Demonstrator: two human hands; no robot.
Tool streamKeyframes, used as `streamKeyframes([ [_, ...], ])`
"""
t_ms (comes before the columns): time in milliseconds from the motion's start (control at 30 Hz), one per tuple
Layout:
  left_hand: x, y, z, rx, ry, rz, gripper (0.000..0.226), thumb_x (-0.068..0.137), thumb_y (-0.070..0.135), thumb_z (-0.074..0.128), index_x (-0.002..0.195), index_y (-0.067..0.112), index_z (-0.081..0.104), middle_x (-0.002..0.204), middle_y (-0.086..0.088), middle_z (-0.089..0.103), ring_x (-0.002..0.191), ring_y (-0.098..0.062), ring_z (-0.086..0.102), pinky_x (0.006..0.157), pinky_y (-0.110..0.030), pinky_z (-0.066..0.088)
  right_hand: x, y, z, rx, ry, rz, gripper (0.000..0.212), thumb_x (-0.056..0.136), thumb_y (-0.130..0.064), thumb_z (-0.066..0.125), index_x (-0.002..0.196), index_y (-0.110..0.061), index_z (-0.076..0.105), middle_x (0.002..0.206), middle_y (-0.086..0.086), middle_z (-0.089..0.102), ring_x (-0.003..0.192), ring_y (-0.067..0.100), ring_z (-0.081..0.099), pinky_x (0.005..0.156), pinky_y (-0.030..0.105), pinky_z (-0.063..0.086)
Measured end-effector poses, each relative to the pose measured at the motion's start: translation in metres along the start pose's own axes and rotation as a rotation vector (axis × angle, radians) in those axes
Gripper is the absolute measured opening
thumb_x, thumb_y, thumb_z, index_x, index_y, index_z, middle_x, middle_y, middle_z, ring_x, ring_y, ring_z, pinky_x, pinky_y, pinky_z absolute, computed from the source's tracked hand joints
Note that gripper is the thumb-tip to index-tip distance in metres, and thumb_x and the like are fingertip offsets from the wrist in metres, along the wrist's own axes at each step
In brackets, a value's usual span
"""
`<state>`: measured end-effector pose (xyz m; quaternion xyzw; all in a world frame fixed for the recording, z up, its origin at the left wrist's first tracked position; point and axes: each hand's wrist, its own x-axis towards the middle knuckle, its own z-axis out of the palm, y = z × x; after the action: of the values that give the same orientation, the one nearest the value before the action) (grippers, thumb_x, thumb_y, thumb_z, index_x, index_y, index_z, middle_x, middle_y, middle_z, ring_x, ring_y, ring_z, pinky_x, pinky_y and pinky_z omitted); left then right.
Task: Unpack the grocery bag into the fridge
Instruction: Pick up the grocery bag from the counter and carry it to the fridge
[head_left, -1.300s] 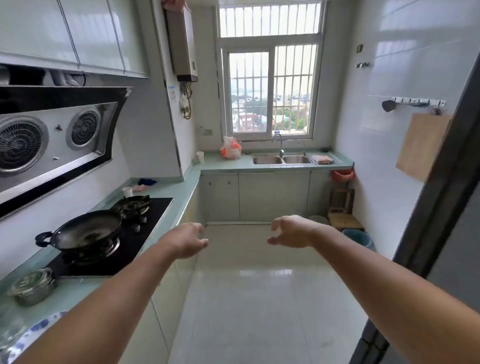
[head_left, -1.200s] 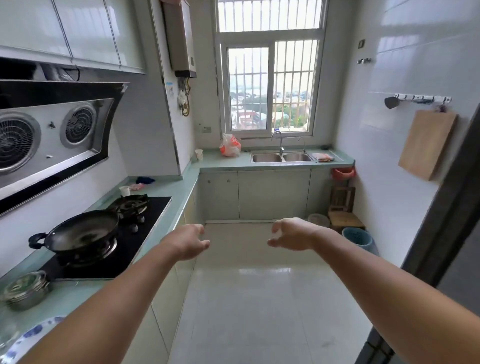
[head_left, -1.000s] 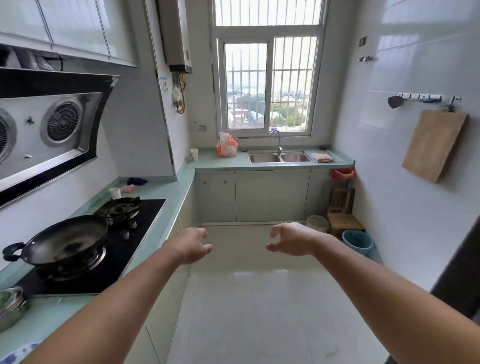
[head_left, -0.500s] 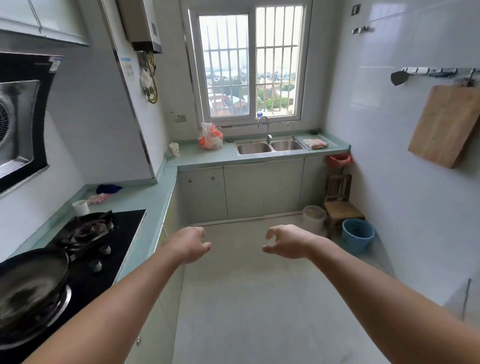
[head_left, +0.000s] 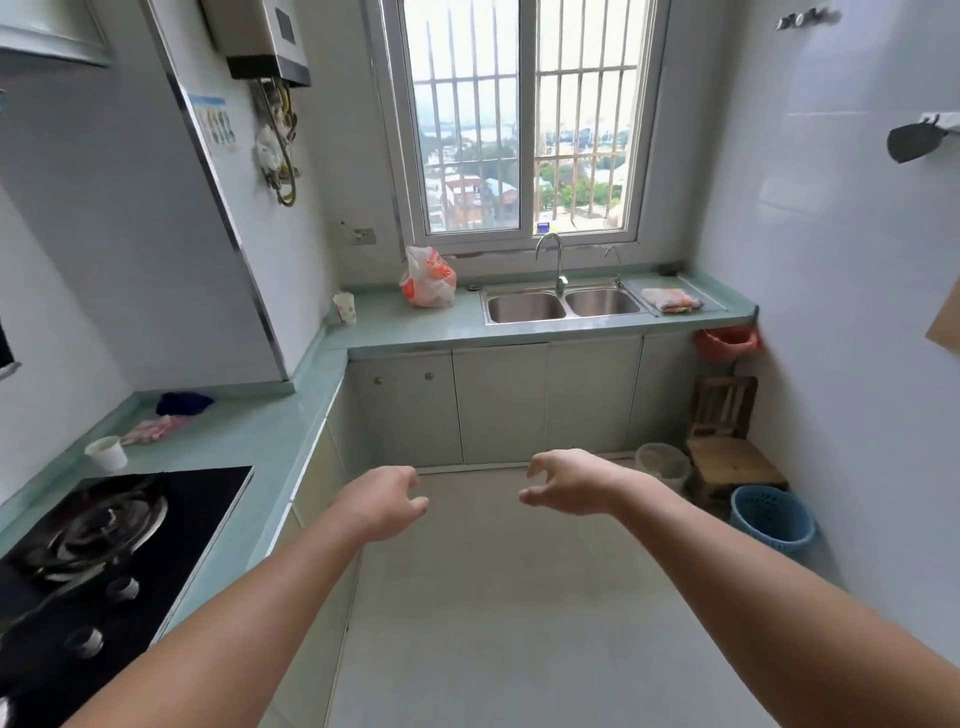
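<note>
The left grip (head_left: 387, 501) and the right grip (head_left: 569, 488) hang over the floor, each with fingers loosely curled and holding nothing. One grocery bag (head_left: 428, 278), white and orange, stands on the far table (head_left: 415, 327) under the window, just left of a sink (head_left: 563, 306) with two basins. The bag's contents cannot be made out. The hob (head_left: 104, 561) is cut off at the left edge.

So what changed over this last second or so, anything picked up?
The person walked forward toward the far counter: the grocery bag and sink show nearer, and the wok has left view at the left. Nothing picked up. Left hand and right hand stay out front, empty, fingers loosely curled.
</note>
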<state>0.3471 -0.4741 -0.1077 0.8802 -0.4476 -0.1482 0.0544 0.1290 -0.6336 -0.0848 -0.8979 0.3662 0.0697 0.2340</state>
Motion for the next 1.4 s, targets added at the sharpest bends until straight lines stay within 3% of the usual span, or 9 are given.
streamKeyframes([
  [67, 0.034, 0.009, -0.005, -0.024, 0.007, -0.006, 0.040, 0.087, 0.050, 0.051, 0.119, 0.027, 0.057, 0.103, 0.006, 0.062, 0.086, -0.019, 0.061, 0.081, -0.037, 0.056, 0.031, 0.010, -0.020, -0.018, 0.003, -0.011, 0.045, 0.089, -0.051, 0.059, 0.123, -0.021, 0.062, 0.122, 0.002, 0.065, 0.109, 0.022, 0.061, 0.094, 0.034, 0.051],
  [300, 0.129, 0.019, -0.015, 0.004, 0.002, -0.019, 0.046, 0.085, 0.052, 0.048, 0.125, 0.030, 0.056, 0.103, 0.009, 0.059, 0.093, -0.016, 0.058, 0.083, -0.036, 0.054, 0.126, 0.033, -0.054, -0.015, -0.041, -0.026, 0.047, 0.089, -0.054, 0.058, 0.127, -0.026, 0.059, 0.130, -0.002, 0.060, 0.115, 0.020, 0.058, 0.098, 0.035, 0.049],
  [800, 0.385, -0.029, -0.087, -0.018, 0.028, -0.028, 0.047, 0.090, 0.051, 0.049, 0.133, 0.030, 0.052, 0.129, 0.007, 0.057, 0.114, -0.016, 0.056, 0.094, -0.038, 0.050, 0.375, -0.002, -0.135, -0.037, -0.016, -0.038, 0.049, 0.091, -0.051, 0.060, 0.132, -0.025, 0.058, 0.131, -0.001, 0.061, 0.119, 0.019, 0.056, 0.100, 0.031, 0.045],
  [1067, 0.515, -0.058, -0.135, -0.009, 0.014, -0.010, 0.047, 0.091, 0.049, 0.049, 0.134, 0.030, 0.051, 0.132, 0.005, 0.056, 0.118, -0.018, 0.055, 0.096, -0.040, 0.049, 0.506, -0.031, -0.169, -0.025, -0.010, -0.022, 0.048, 0.090, -0.053, 0.059, 0.130, -0.027, 0.059, 0.127, -0.001, 0.063, 0.114, 0.020, 0.059, 0.099, 0.034, 0.048],
  [1400, 0.674, -0.061, -0.148, 0.020, -0.009, -0.035, 0.049, 0.091, 0.049, 0.050, 0.136, 0.030, 0.050, 0.134, 0.004, 0.057, 0.121, -0.018, 0.055, 0.097, -0.039, 0.049, 0.680, -0.006, -0.202, -0.047, -0.040, -0.040, 0.054, 0.089, -0.053, 0.058, 0.134, -0.025, 0.056, 0.132, 0.000, 0.061, 0.119, 0.021, 0.058, 0.099, 0.035, 0.048],
])
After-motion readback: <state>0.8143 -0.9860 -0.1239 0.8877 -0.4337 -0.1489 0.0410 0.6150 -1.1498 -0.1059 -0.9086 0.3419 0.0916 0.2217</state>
